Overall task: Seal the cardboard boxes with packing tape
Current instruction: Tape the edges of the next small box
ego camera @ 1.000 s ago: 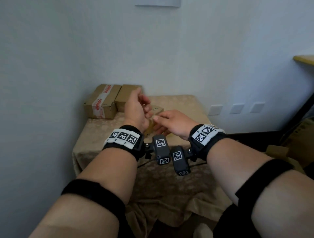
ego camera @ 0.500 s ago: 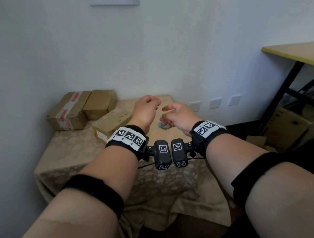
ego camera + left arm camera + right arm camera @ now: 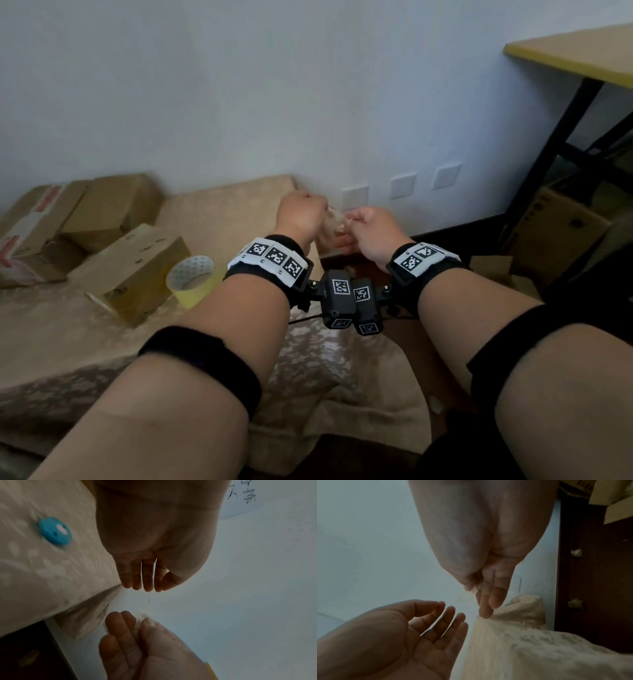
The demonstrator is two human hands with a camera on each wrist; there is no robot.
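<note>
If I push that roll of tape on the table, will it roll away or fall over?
The roll of tape seems to lean tilted against the cardboard box, so a push would probably tip it flat rather than send it rolling. It is a hollow ring, so likely light. The soft tablecloth would probably slow it.

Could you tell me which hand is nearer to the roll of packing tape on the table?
Left. The left hand is raised just beyond and right of the roll of packing tape; the right hand is farther right, past the left hand.
</note>
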